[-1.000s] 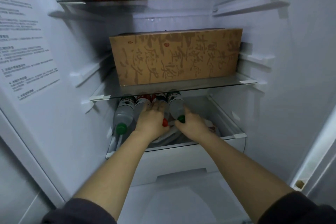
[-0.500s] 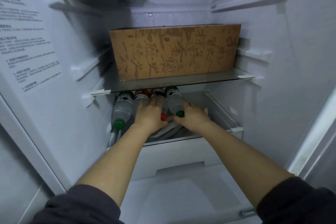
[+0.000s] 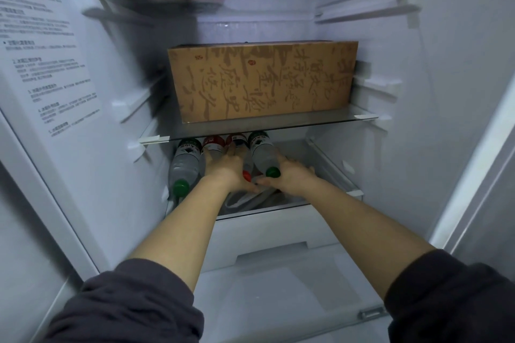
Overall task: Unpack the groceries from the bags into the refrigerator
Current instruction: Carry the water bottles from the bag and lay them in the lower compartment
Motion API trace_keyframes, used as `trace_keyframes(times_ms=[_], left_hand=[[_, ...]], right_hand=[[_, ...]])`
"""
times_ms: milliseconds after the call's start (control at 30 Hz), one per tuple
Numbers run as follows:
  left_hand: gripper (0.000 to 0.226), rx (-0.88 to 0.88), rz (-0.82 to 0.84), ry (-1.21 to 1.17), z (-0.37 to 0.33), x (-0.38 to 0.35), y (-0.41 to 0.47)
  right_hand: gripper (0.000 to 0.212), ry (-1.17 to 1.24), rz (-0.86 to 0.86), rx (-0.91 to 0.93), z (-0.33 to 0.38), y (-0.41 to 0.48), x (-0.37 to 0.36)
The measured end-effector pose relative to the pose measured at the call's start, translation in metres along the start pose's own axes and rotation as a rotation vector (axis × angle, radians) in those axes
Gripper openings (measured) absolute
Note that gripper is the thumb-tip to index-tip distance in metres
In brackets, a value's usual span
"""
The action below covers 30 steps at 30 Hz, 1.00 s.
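Now, four bottles (image 3: 184,167) are seen lying side by side in the drawer (image 3: 278,231) below the box (image 3: 262,81), caps toward the front. The left hand (image 3: 225,167) is laid flat on the two red-capped ones, fingers straight; the right hand (image 3: 289,178) is rested, fingers loose, against the rightmost green-capped bottle (image 3: 263,154), below the box's middle. Thumbs are nearly met; nothing is gripped. Trouble is judged likely if either hand is lifted carelessly: round bottles can be set rolling, and the white bag (image 3: 245,199) crumpled under the wrists could be slid upon. Knuckles might also be knocked on the shelf (image 3: 278,122) beneath the box.
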<state>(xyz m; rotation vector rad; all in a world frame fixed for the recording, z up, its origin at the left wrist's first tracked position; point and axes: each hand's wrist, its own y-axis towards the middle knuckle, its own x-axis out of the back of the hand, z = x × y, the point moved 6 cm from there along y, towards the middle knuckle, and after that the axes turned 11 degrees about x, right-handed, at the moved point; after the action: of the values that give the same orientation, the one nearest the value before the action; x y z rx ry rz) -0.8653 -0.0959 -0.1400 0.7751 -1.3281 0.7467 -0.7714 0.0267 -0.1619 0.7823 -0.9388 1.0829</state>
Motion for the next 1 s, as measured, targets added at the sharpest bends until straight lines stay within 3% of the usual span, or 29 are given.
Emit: trace_keyframes(times_ms=[200,367,500,700,900,1000], left_hand=[[0.126,0.05,-0.099,-0.179,0.009,-0.007,-0.015],[0.099,0.109,-0.305,-0.269,0.005,-0.012,-0.058],[0.086,0.105,-0.404,-0.373,-0.006,-0.02,-0.105],[0.084,0.047,-0.347,-0.438,-0.035,-0.052,-0.178],[0.077,-0.185,-0.237,-0.405,-0.087,-0.096,-0.273],[0.075,-0.233,-0.143,-0.442,-0.118,-0.107,-0.321]], right_hand=[[0.098,0.0,-0.097,0.014,0.0,-0.025,-0.003],[0.079,-0.172,-0.249,-0.003,-0.003,-0.068,-0.02],[0.072,-0.245,-0.224,-0.013,-0.009,-0.111,-0.029],[0.071,-0.361,-0.107,0.018,-0.017,-0.196,-0.044],[0.067,-0.39,-0.023,-0.005,-0.035,-0.315,-0.069],[0.066,-0.38,-0.007,-0.129,-0.049,-0.386,-0.074]])
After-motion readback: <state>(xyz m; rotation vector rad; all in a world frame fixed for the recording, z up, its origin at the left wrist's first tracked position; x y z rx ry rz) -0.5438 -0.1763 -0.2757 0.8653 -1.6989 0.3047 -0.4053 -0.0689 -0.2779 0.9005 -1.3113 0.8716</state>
